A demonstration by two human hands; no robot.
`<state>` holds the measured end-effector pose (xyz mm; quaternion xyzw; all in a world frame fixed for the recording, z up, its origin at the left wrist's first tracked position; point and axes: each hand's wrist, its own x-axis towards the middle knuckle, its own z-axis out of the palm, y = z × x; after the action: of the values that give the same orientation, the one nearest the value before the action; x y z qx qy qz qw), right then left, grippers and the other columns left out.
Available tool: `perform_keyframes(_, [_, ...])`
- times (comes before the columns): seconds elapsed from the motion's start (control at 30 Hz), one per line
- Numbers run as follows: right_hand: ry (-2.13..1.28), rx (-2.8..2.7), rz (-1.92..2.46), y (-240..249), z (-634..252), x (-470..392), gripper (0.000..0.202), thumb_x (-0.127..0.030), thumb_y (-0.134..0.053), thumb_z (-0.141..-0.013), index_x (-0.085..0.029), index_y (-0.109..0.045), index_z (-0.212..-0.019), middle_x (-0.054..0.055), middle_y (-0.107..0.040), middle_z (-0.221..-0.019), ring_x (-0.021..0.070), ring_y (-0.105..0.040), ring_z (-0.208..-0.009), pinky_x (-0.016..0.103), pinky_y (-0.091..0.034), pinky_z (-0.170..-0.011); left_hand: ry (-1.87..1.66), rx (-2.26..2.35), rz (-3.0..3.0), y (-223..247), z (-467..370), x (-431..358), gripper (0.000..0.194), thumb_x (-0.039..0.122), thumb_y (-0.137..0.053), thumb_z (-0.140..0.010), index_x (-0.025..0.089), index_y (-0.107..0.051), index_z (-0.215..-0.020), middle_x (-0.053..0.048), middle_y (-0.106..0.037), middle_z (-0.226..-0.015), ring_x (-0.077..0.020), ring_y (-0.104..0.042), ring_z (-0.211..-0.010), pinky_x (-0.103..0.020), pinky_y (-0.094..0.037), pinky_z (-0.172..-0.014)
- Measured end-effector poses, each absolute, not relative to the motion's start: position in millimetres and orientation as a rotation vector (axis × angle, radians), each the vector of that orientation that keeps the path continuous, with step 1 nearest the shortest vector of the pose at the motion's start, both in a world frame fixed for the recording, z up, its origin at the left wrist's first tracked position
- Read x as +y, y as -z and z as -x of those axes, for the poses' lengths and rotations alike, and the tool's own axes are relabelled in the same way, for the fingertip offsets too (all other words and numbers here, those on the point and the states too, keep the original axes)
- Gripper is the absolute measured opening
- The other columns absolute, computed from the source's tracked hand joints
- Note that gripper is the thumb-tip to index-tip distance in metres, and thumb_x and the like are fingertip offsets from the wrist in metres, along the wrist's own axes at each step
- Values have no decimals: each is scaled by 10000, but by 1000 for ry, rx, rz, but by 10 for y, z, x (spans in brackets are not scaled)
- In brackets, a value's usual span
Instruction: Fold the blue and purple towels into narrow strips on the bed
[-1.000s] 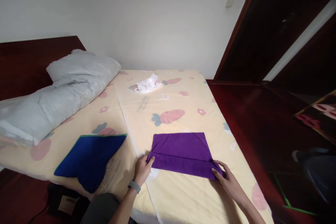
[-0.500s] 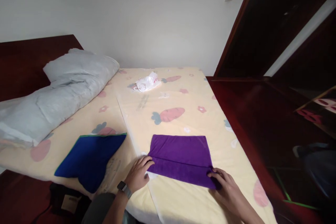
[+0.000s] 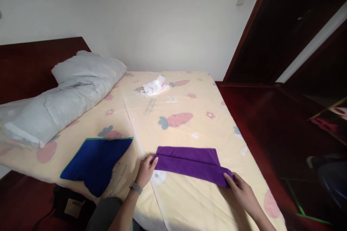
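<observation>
A purple cloth (image 3: 189, 169) lies on the bed in front of me, its near part folded over into a long band with a strip of the far part showing behind. At the band's left end, my left hand (image 3: 146, 169) pinches the fabric between thumb and fingers. My right hand (image 3: 240, 187) grips the right end, thumb on top, and that corner looks slightly raised. To the left, a blue cloth (image 3: 97, 162) with a green edge lies loosely spread, its near corner at the bed's edge.
The bed (image 3: 184, 202) has a carrot-patterned sheet. A white plastic bag (image 3: 155, 86) lies farther back, and a grey quilt (image 3: 78, 90) is heaped along the headboard (image 3: 40, 56). Below the near edge sits a black bag (image 3: 72, 204). Dark red floor (image 3: 252, 112) runs along the right.
Both hands have moved the near folded part away from me, so the purple cloth is now a narrower band. My left fingers have closed on its end. The view has shifted slightly.
</observation>
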<state>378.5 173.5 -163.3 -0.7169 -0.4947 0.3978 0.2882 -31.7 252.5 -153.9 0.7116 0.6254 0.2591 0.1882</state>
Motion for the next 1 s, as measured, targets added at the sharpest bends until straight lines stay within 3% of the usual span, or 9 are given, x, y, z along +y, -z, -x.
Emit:
perform_keyframes(0.07, [-1069,-1363,2012,1699,-3822,1705,508,-705,-443,-857,-230,-604,-935,63,-719,-911,275,-677,-894,363,-501,-824,-592,1845,-2061,1517,318,2500,426,450,-377,-1002,213,-561,-700,-26,-645,-650,-178,-617,-631,-272,-387,-625])
perform_keyframes(0.17, [-967,-1372,2061,1796,-3845,1687,557,-692,-447,-858,-211,-605,-1088,105,-698,-1107,298,-651,-1052,409,-488,-941,-442,1946,-2092,1477,331,2467,400,438,-379,-1003,218,-596,-750,-27,-680,-689,-178,-640,-663,-267,-342,-616])
perform_keyframes(0.3, [-729,-1518,1932,1864,-3858,1615,624,-639,-524,-845,-192,-543,-1280,142,-586,-1289,297,-572,-1201,434,-454,-1053,-397,1969,-2045,1460,331,2442,405,544,-441,-960,227,-616,-779,-9,-678,-682,-178,-637,-667,-262,-327,-601])
perform_keyframes(0.47, [-426,-1952,1735,1902,-3852,1501,587,-429,-695,-752,-312,-566,-1313,94,-419,-1477,339,-469,-1313,481,-477,-1041,-374,2040,-2144,1437,261,2407,302,491,-560,-907,216,-633,-806,-24,-663,-709,-217,-632,-740,-304,-387,-691])
perform_keyframes(0.57, [-346,-1954,1707,1935,-3850,1537,443,-360,-660,-781,-298,-639,-1219,101,-485,-1414,328,-517,-1264,488,-496,-1021,-499,1999,-2277,1361,239,2367,196,363,-533,-931,216,-644,-864,-57,-687,-873,-241,-626,-905,-356,-414,-825])
perform_keyframes(0.63, [-350,-1924,1715,1964,-3870,1585,372,-375,-631,-817,-297,-666,-1179,99,-547,-1350,314,-554,-1220,489,-507,-1007,-496,1709,-2358,1317,270,2340,127,319,-608,-877,234,-653,-960,-49,-688,-999,-236,-610,-999,-361,-427,-898])
perform_keyframes(0.77, [-438,-1894,1712,2012,-3923,1655,364,-398,-626,-827,-293,-678,-1172,85,-607,-1305,297,-586,-1186,481,-508,-1014,-375,1285,-2378,1308,390,2349,621,239,-789,-666,313,-591,-1250,-28,-631,-1262,-270,-546,-1185,-397,-418,-1024])
perform_keyframes(0.87, [-513,-1873,1710,1973,-3932,1694,382,-368,-641,-799,-274,-684,-1167,85,-614,-1321,300,-583,-1198,479,-494,-1030,-473,1329,-2299,1309,430,2438,477,136,-660,-754,294,-621,-1203,-39,-666,-1192,-243,-573,-1146,-384,-435,-1015])
perform_keyframes(1.0, [-733,-1744,1703,1822,-3927,1768,372,-396,-620,-822,-246,-682,-1158,78,-648,-1292,289,-593,-1200,451,-481,-1050,-570,1305,-2230,1281,404,2607,273,146,-607,-787,252,-676,-1028,-54,-703,-1027,-232,-615,-1033,-369,-470,-948])
